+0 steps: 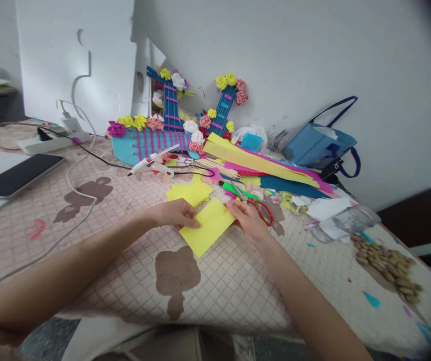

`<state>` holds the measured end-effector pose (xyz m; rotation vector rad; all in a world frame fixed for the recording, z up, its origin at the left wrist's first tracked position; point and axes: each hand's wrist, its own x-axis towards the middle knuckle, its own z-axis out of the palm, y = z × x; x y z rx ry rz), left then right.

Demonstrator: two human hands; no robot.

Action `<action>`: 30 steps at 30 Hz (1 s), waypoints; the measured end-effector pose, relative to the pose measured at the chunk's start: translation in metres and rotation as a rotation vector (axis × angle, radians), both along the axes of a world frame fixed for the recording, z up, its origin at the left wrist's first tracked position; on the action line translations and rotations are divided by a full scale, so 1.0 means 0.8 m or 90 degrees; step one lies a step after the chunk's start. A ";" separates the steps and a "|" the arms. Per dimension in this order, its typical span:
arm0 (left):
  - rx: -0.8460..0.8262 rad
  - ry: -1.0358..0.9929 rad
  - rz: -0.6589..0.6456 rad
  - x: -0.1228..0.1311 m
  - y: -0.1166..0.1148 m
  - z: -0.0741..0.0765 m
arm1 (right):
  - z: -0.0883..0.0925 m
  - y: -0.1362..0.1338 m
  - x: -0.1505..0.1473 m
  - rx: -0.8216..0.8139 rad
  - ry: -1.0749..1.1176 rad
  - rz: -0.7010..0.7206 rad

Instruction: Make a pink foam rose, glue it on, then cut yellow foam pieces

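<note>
A yellow paper square (208, 228) is held between my two hands, just above the near part of the table. My left hand (178, 214) pinches its left edge, thumb on top. At its upper right corner, my right hand (246, 216) grips the sheet between thumb and fingers. Behind the sheet lie more yellow paper pieces (189, 191). Red-handled scissors (265, 211) rest right beside my right hand, partly hidden by it. A green-handled tool (234, 189) lies just beyond them.
Beyond my hands are a white glue gun (153, 164), wooden sticks (221, 168) and coloured paper strips (260, 161). Blue decorations with paper flowers (151, 143) stand at the wall. A tablet (17, 175) and cable lie left; a clear jar (354, 219) and peanuts (386, 265) lie right.
</note>
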<state>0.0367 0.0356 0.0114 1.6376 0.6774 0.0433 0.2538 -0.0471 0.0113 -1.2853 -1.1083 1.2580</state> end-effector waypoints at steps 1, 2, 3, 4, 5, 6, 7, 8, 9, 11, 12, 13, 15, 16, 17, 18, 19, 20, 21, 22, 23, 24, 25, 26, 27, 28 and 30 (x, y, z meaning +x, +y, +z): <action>0.003 0.000 -0.013 0.000 -0.001 0.000 | 0.001 -0.001 -0.001 -0.007 0.006 0.024; 0.007 -0.002 -0.027 0.001 -0.002 -0.001 | 0.001 -0.001 -0.002 -0.016 0.011 0.048; 0.010 -0.002 -0.043 0.002 -0.003 -0.001 | 0.000 -0.002 -0.003 -0.022 0.015 0.068; 0.013 -0.002 -0.058 0.003 -0.004 -0.002 | -0.001 -0.002 -0.004 -0.024 0.015 0.080; 0.015 -0.002 -0.069 0.004 -0.005 -0.003 | -0.003 -0.002 -0.005 -0.020 0.009 0.084; 0.016 -0.003 -0.075 0.004 -0.006 -0.003 | -0.005 -0.001 -0.006 -0.012 -0.001 0.079; 0.016 -0.004 -0.074 0.005 -0.007 -0.003 | -0.008 -0.001 -0.006 0.000 -0.015 0.067; 0.013 -0.005 -0.069 0.005 -0.008 -0.004 | -0.010 0.000 -0.006 0.012 -0.031 0.052; 0.009 -0.004 -0.061 0.006 -0.008 -0.004 | -0.012 0.001 -0.006 0.024 -0.048 0.037; -0.003 0.001 -0.050 0.006 -0.008 -0.003 | -0.014 0.002 -0.006 0.038 -0.075 0.013; -0.007 0.002 -0.048 0.006 -0.007 -0.003 | -0.014 0.002 -0.006 0.038 -0.080 0.009; -0.008 0.001 -0.049 0.006 -0.007 -0.003 | -0.014 0.002 -0.006 0.035 -0.079 0.010; -0.006 -0.002 -0.053 0.006 -0.008 -0.004 | -0.013 0.002 -0.007 0.022 -0.066 0.018; -0.004 -0.004 -0.055 0.006 -0.008 -0.004 | -0.012 0.002 -0.008 0.017 -0.061 0.019; -0.005 -0.003 -0.057 0.006 -0.009 -0.005 | -0.012 0.002 -0.009 0.015 -0.061 0.014; -0.008 -0.002 -0.060 0.006 -0.009 -0.005 | -0.012 0.002 -0.011 0.017 -0.065 0.004; -0.012 -0.002 -0.063 0.006 -0.009 -0.006 | -0.012 0.002 -0.012 0.020 -0.071 -0.010; -0.015 -0.003 -0.065 0.007 -0.010 -0.006 | -0.013 0.002 -0.013 0.024 -0.076 -0.025; -0.020 -0.003 -0.066 0.007 -0.010 -0.006 | -0.014 0.002 -0.014 0.028 -0.079 -0.038; -0.025 -0.003 -0.065 0.007 -0.010 -0.007 | -0.015 0.003 -0.014 0.030 -0.078 -0.046; -0.030 -0.002 -0.062 0.007 -0.009 -0.007 | -0.016 0.003 -0.014 0.030 -0.075 -0.046; -0.034 0.000 -0.060 0.006 -0.008 -0.006 | -0.016 0.003 -0.013 0.028 -0.070 -0.039; -0.034 0.002 -0.056 0.006 -0.007 -0.006 | -0.016 0.004 -0.011 0.024 -0.062 -0.026; -0.031 0.004 -0.053 0.005 -0.006 -0.006 | -0.016 0.004 -0.009 0.016 -0.052 -0.009; -0.025 0.006 -0.051 0.005 -0.005 -0.006 | -0.016 0.004 -0.007 0.007 -0.043 0.008; -0.017 0.008 -0.048 0.004 -0.004 -0.006 | -0.016 0.004 -0.004 -0.001 -0.037 0.021; -0.005 0.010 -0.040 0.002 -0.001 -0.006 | -0.015 0.004 0.001 -0.008 -0.044 0.033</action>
